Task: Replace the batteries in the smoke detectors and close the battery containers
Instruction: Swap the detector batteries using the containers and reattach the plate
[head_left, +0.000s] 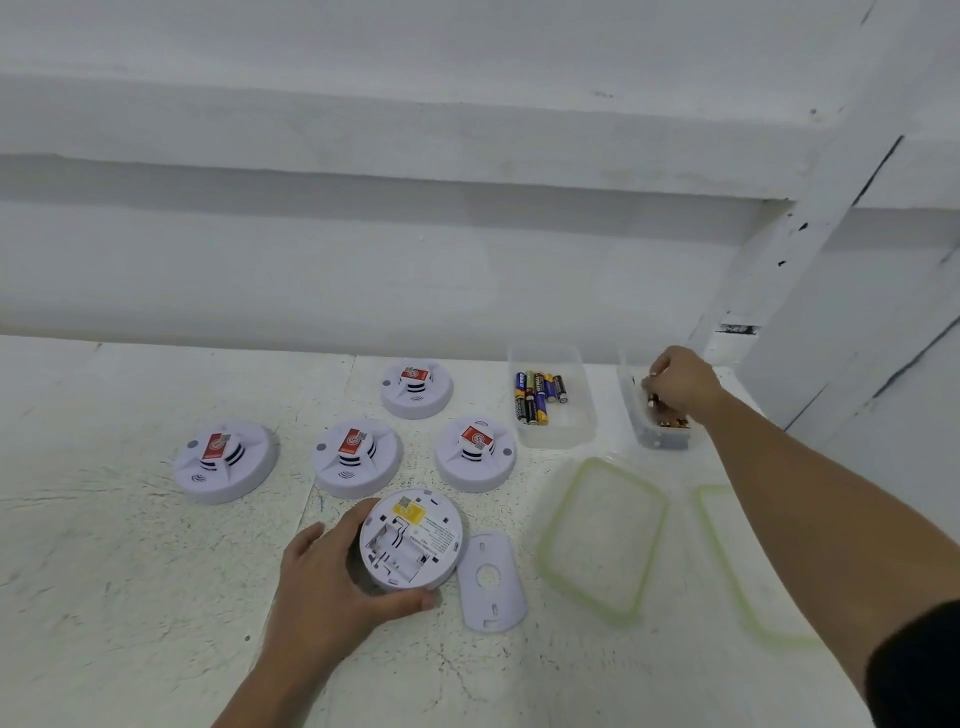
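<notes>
Near us, our left grip (332, 577) clamps the upturned white round smoke detector (413, 540); a white cover plate (491, 582) lies just right. Farther right, our right grip (680, 384) curls inside a clear plastic battery tub (670, 441); whether it holds anything, we cannot tell.

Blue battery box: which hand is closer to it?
Right. The right hand reaches into the other box just beside the blue battery box; the left hand holds the flipped detector, much farther off, nearer the person.

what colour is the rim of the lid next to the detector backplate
Pale green, running round the clear lid; the head view shows it plainly.
</notes>
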